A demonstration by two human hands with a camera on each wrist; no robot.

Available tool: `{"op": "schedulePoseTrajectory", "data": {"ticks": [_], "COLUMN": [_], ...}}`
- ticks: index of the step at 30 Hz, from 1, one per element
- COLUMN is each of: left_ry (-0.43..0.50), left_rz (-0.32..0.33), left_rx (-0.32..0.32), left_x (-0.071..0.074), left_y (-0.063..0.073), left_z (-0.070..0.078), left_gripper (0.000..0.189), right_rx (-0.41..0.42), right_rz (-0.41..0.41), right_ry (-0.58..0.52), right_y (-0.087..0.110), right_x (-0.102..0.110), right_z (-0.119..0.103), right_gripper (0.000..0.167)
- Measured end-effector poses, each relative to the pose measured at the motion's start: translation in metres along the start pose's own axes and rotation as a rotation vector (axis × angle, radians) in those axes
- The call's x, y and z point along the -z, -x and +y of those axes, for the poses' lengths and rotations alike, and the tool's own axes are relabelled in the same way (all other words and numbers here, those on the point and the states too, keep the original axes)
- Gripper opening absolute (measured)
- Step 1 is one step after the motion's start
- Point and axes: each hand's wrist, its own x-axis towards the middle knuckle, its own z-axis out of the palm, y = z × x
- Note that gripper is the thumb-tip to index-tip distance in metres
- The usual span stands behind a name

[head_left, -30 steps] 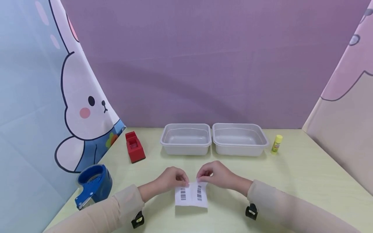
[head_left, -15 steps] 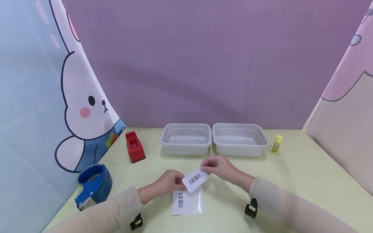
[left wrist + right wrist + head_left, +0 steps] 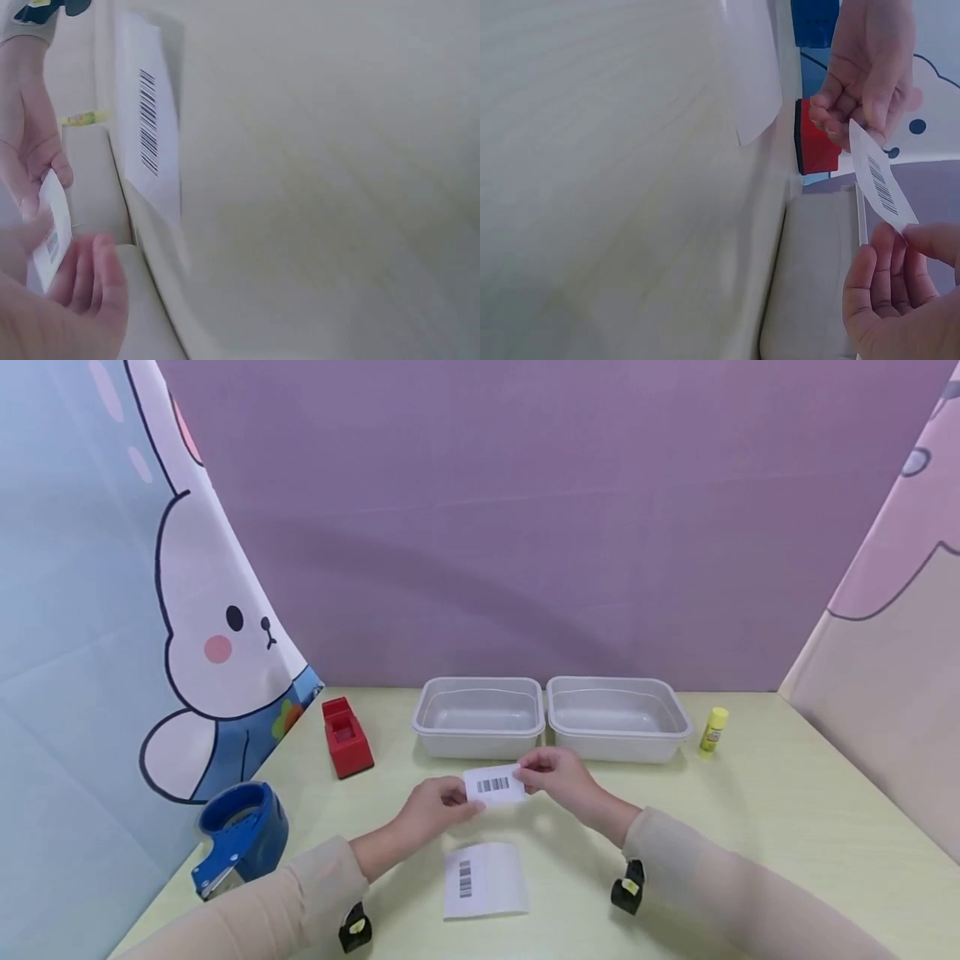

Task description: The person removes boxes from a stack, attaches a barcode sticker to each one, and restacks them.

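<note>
One small white label with a printed barcode is held up between two bare hands, above the middle of a pale wooden-looking tabletop. The left hand pinches the label's left end between thumb and fingers, with the thumb at its lower corner. The right hand pinches the opposite end between thumb and forefinger; in the right wrist view its other fingers curl loosely inward. The label's printed side faces the person.

Below the hands, nearer the tabletop's near edge, a larger white sheet rests on the surface, slightly curved, with a barcode on its left half and a plain right half. Two translucent white tubs stand side by side along the far edge: the left tub just beside the right tub. Close to the far right corner, a yellow glue stick stands upright. Toward the far left corner sits a red block-shaped object with a hollow in its top. A blue tape dispenser lies by the left edge, beyond the left sleeve.
</note>
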Motion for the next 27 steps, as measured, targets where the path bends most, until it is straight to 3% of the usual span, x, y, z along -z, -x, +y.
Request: {"op": "schedulePoseTrajectory", "data": {"ticks": [3, 7, 19, 27], "left_ry": [0.119, 0.183, 0.198, 0.153], "left_rz": [0.107, 0.173, 0.227, 0.224], "left_rx": [0.079, 0.148, 0.197, 0.194], "left_x": [0.000, 0.005, 0.017, 0.023], "left_y": [-0.006, -0.017, -0.051, -0.062], "left_z": [-0.001, -0.004, -0.021, -0.032], "left_gripper": [0.013, 0.010, 0.013, 0.013], "right_rx": [-0.010, -0.036, -0.189, -0.259], "right_rz": [0.012, 0.042, 0.105, 0.201], "right_ry": [-0.040, -0.077, -0.001, 0.022], "right_y": [-0.005, -0.012, -0.040, -0.057], "right_x": [-0.006, -0.015, -0.037, -0.048], "right_z": [-0.002, -0.002, 0.012, 0.024], "right_gripper": [0.015, 0.019, 0.022, 0.021]}}
